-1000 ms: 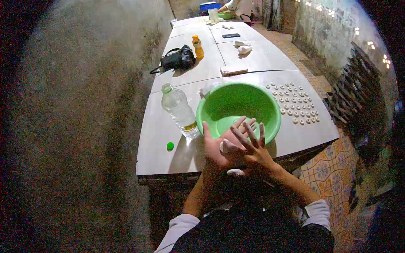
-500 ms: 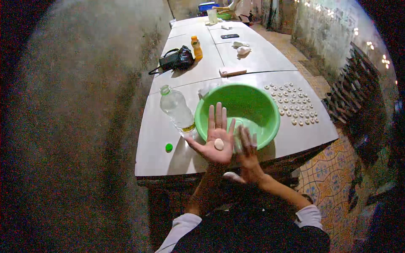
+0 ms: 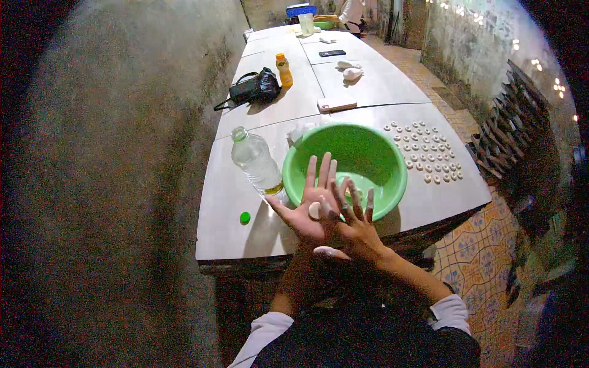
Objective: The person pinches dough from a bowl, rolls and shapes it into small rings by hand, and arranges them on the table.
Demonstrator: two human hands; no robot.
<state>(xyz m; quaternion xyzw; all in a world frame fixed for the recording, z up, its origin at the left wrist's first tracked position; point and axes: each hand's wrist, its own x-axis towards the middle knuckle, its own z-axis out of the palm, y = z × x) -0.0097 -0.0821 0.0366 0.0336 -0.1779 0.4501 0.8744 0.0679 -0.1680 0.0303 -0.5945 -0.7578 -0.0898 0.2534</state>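
Note:
My left hand (image 3: 307, 228) lies palm up, fingers spread, over the near rim of a green basin (image 3: 402, 184). A small round white piece of what looks like dough (image 3: 315, 211) rests on that palm. Close over it comes my right hand (image 3: 359, 236), fingers apart and whitish at the tips; one fingertip is at the edge of the dough piece, and I cannot tell whether it presses on it. Inside the basin is something pale, partly hidden by my fingers. To the right, several small round white pieces with dimpled middles (image 3: 424, 147) sit in rows on the white table (image 3: 442, 202).
Left of the basin stands an uncapped clear bottle (image 3: 254, 161), with a green cap (image 3: 245, 218) nearby. Farther back are a black bag (image 3: 254, 89), an orange bottle (image 3: 284, 70), a pale phone-shaped object (image 3: 337, 105) and a dark phone (image 3: 332, 53). Another person (image 3: 351, 13) is at the far end.
My right hand has moved left and over my left palm, bringing its fingers to the dough piece. My left hand has tilted slightly, its fingers leaning right.

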